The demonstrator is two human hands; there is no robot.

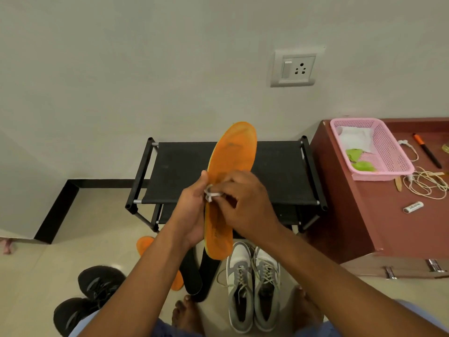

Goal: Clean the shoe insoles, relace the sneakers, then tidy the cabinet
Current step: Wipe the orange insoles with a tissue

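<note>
- The long orange foam insole point(230, 190) is held upright in front of the person, its toe end up over the black fabric-topped shoe rack point(274, 171) and its heel end hanging above the floor.
- The left hand point(192, 212) grips the insole's left edge at mid-length, thumb up along the edge and fingers curled behind it.
- The right hand point(245, 205) has its fingers curled, pinching a small crumpled white wipe point(211, 193) against the insole's orange face.
- A second orange insole point(145, 245) lies on the tiled floor, partly hidden by the left forearm, just beside two black insoles point(196, 271).
- A pair of grey-and-white laced sneakers point(252, 288) stands side by side to the right of the black insoles; a pair of black sneakers point(90, 297) sits at lower left.
- On the reddish-brown cabinet point(352, 215) at right rest a pink plastic mesh basket point(388, 152), a coiled white cord point(425, 183), an orange-and-black pen point(426, 150) and a white battery point(413, 207).
</note>
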